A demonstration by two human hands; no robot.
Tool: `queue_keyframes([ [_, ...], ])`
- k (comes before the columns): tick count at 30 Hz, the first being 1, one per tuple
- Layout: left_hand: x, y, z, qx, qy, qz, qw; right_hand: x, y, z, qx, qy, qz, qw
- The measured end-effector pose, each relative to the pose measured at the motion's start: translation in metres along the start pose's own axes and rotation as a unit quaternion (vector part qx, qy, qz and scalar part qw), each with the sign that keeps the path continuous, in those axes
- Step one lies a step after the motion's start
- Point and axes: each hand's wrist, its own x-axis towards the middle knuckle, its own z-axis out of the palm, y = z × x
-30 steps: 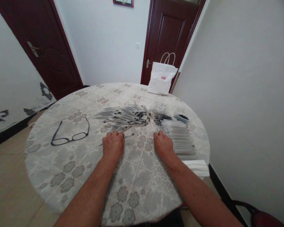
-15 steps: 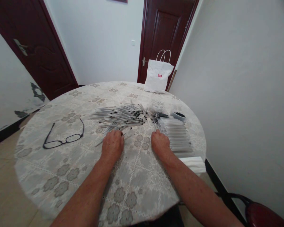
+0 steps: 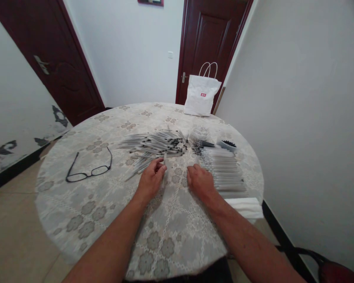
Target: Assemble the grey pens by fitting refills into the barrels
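My left hand is raised a little over the tablecloth, with thumb and fingers pinched on a slim, pale pen refill that points away from me. Just beyond it lies a loose pile of grey pen refills with dark ends. My right hand rests with curled fingers at the left side of a neat stack of clear pen barrels. A pale sliver shows past its fingertips, but what they grip is hidden. Dark pen tips lie behind the stack.
A small white bowl holds black parts. Beside it lies a crumpled clear plastic bag. Eyeglasses lie at left, folded white cloth or paper at the right edge. A white paper bag stands at the back of the round table.
My left hand has moved right, away from the pile, and turned up with the pale refill in its fingers. My right hand has barely moved. The view has shifted slightly.
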Motion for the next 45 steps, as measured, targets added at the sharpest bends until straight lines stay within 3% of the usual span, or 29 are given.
queue_keyframes([
  [2, 0.002, 0.001, 0.002, -0.153, -0.028, -0.065, 0.986, -0.004, -0.004, -0.001, 0.098, 0.04, -0.045, 0.993],
  [4, 0.003, 0.001, 0.003, -0.288, -0.024, -0.104, 0.952, -0.007, -0.009, -0.001, 0.214, 0.058, -0.074, 0.972],
  [7, 0.005, 0.0, 0.002, -0.394, -0.007, -0.113, 0.912, -0.009, -0.013, 0.002, 0.378, 0.029, -0.061, 0.923],
  [13, 0.002, 0.0, 0.003, -0.418, -0.022, -0.114, 0.901, -0.003, -0.016, 0.009, 0.599, -0.056, 0.022, 0.799],
  [17, 0.0, 0.002, 0.004, -0.399, -0.037, -0.122, 0.908, 0.0, -0.014, 0.01, 0.634, -0.09, 0.058, 0.766],
  [20, -0.001, 0.004, 0.004, -0.376, -0.042, -0.133, 0.916, 0.001, -0.013, 0.01, 0.627, -0.09, 0.052, 0.772],
  [27, -0.001, 0.004, 0.008, -0.372, -0.029, -0.127, 0.919, 0.0, -0.009, 0.01, 0.559, -0.052, 0.015, 0.828],
  [31, -0.002, 0.007, 0.005, -0.364, -0.044, -0.114, 0.923, -0.002, -0.01, 0.011, 0.552, -0.085, -0.019, 0.83],
  [38, -0.005, 0.008, 0.004, -0.319, -0.12, -0.109, 0.934, -0.003, -0.015, 0.004, 0.515, -0.056, -0.074, 0.852],
  [41, -0.006, 0.006, 0.006, -0.275, -0.116, -0.104, 0.949, -0.002, -0.014, 0.001, 0.487, -0.053, -0.096, 0.867],
  [45, -0.005, 0.004, 0.009, -0.28, -0.097, -0.121, 0.947, -0.002, -0.011, 0.0, 0.485, -0.055, -0.125, 0.864],
])
